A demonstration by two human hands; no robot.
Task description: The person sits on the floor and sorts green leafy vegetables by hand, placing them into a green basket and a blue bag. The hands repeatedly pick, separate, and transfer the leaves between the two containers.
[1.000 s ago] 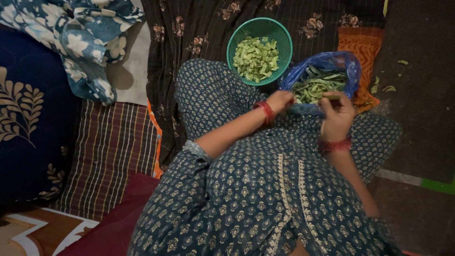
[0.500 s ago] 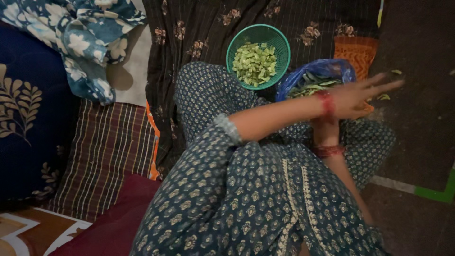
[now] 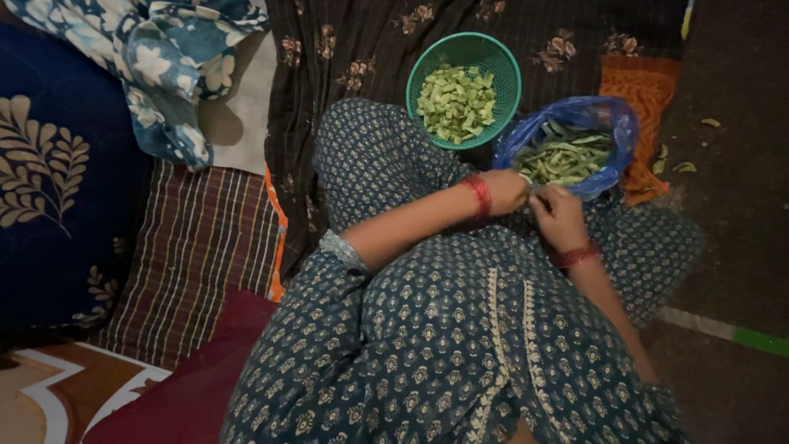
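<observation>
Floor bedding is lying all around as both hands, left hand and right hand, are pinching one bean pod at the blue bag's seven o'clock edge, best gripped near its tip.

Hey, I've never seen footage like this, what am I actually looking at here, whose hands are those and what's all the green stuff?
There is no machine here. The picture comes from a camera worn on a person's head, looking down at their own lap and two bare hands. The person sits cross-legged in blue patterned clothes. The left hand and right hand, each with a red bangle at the wrist, meet at the near edge of a blue plastic bag full of whole green bean pods. Whatever the fingers pinch between them is too small to make out. Behind the bag stands a green mesh basket holding cut green pieces. A few scraps lie on the dark floor to the right. Striped and floral cloths lie on the left.
</observation>
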